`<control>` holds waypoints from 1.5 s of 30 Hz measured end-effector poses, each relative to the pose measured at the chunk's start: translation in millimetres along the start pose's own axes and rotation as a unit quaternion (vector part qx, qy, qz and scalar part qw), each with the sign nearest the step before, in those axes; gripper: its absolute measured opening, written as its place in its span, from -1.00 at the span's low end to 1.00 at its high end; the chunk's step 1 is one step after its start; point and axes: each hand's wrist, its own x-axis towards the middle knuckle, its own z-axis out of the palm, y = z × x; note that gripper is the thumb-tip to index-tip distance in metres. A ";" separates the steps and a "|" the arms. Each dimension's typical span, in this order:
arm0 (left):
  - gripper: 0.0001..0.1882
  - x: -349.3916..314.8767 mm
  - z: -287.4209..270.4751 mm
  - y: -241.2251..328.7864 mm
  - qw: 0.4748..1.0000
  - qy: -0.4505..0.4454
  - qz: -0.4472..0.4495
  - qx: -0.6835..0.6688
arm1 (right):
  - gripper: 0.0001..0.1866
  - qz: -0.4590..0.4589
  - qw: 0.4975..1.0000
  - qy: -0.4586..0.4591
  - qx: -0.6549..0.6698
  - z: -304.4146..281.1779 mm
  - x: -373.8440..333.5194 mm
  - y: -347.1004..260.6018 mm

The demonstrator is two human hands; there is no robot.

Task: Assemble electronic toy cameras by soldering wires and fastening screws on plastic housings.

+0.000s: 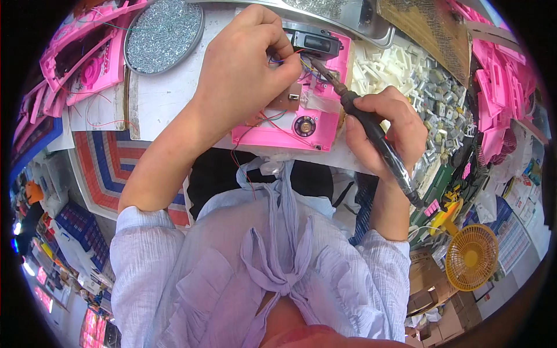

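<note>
My left hand (246, 66) reaches over a pink plastic housing (278, 138), its thumb and fingertips pinched on thin coloured wires (276, 59). In my right hand (400, 124) is a soldering iron (371, 129) with a black handle. Its metal tip points up and left, close to the wires beside a black rectangular unit (316, 44) at the housing's far end; whether it touches is too small to tell. A small round speaker (304, 126) sits at the housing's near end. A brown circuit board (282, 101) lies partly under my left hand.
A round tray of small metal screws (164, 36) stands at the far left. White plastic parts (377, 69) and small metal-and-plastic pieces (444, 116) are heaped on the right. Pink housings (87, 75) are stacked at left, more pink parts (493, 98) at right. A yellow fan (471, 257) is lower right.
</note>
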 end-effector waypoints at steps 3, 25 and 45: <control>-0.86 0.7 1.1 -5.3 1.000 0.005 0.023 0.019 | -0.72 -0.004 1.000 0.001 0.007 1.2 0.9 1.2; -0.86 -0.3 9.3 -19.5 0.997 0.035 0.069 0.019 | -0.72 0.003 1.000 0.007 0.009 2.9 3.7 0.7; -0.84 -0.2 10.6 -19.3 0.996 0.038 0.075 0.030 | -0.71 0.009 0.995 0.092 0.033 -13.9 -14.8 -3.7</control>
